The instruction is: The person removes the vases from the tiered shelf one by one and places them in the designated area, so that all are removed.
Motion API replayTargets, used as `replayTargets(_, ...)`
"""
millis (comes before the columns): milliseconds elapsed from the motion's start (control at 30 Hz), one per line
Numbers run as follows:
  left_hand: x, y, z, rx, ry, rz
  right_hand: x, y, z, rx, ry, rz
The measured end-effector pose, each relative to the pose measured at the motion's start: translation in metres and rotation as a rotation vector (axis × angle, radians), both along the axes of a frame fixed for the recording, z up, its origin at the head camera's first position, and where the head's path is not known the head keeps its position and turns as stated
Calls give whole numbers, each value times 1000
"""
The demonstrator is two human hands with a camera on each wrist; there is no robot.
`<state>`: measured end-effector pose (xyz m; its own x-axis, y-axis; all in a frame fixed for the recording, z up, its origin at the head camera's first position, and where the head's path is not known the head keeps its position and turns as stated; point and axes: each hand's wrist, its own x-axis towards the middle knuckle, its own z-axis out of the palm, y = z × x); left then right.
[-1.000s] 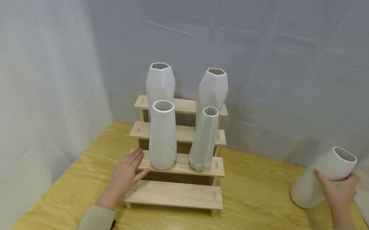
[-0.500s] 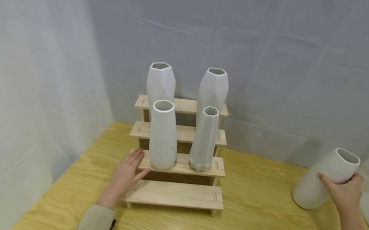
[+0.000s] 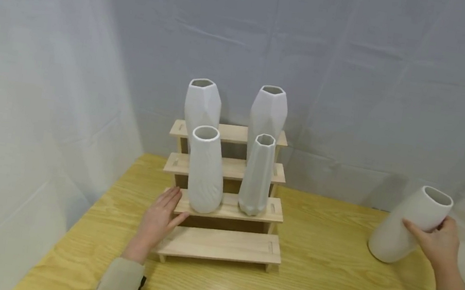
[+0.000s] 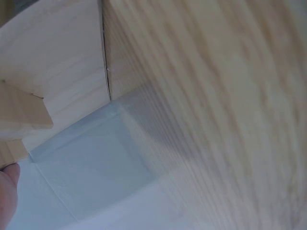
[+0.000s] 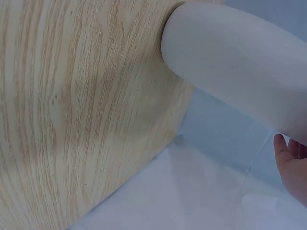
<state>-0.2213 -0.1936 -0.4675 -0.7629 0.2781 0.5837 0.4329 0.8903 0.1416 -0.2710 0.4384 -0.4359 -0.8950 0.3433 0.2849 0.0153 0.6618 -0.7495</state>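
Note:
At the table's right side, a smooth white oval-mouthed vase (image 3: 402, 226) stands upright, its rim toward the far right in the head view. My right hand (image 3: 440, 243) grips its upper part, thumb on the near side and the other fingers round the right side. The right wrist view shows the vase's base (image 5: 192, 43) on the table and my fingertips (image 5: 283, 148) at its wall. My left hand (image 3: 159, 218) rests with fairly straight fingers on the left end of a wooden tiered stand (image 3: 219, 246), at the second step from the bottom.
On that second step stand a white round-mouthed vase (image 3: 205, 176) and a slimmer ribbed vase (image 3: 256, 182). Two faceted white vases, one left (image 3: 203, 102) and one right (image 3: 269, 110), stand behind them. Pale cloth (image 3: 352, 107) hangs behind the wooden table (image 3: 320, 284).
My right hand and its vase have shifted slightly right; over the last half second the vase barely moves while the wrist drifts further right. My left hand stays on the stand.

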Motion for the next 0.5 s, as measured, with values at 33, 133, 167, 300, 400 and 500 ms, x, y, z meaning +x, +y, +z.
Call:
replayTargets(33,0,0,0,1,1,-1,7,-8,9,9,-8,19)
replayTargets(133,0,0,0,4,5,-6,21,-24,28,54,-47,44)
replayTargets(167,0,0,1,4,7,-8,23,-26,31,62,-57,51)
replayTargets(300,1,1,2,2,-2,-5,14,-11,22,23,-73,69)
replayTargets(400,2,2,3,7,-15,1,2,6,7,-26,-67,46)
replayTargets(500,2,2,4,9,-23,7,-2,10,0,-43,-47,11)
